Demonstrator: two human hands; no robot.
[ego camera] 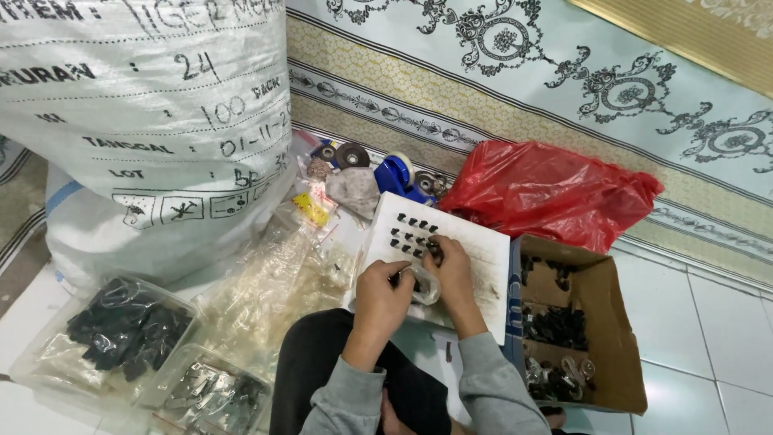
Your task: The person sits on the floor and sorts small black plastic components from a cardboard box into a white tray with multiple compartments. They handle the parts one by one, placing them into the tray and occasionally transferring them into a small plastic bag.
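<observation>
A white foam board (pixel 475 242) lies on the floor in front of me, with several small black parts (pixel 411 229) lined up in rows on it. My left hand (pixel 381 294) is curled over the board's near edge, holding a small clear plastic bag (pixel 425 287). My right hand (pixel 451 270) is closed beside it, fingertips pinching a small black part at the end of the rows. Both wrists wear grey sleeves. My dark-trousered knee sits just under the hands.
A big white woven sack (pixel 153 105) stands at left. Clear bags of black parts (pixel 125 330) and metal parts (pixel 213 395) lie bottom left. A cardboard box (pixel 608 322) with black parts sits at right, a red plastic bag (pixel 547 189) behind it, a blue tape dispenser (pixel 396 176) beyond the board.
</observation>
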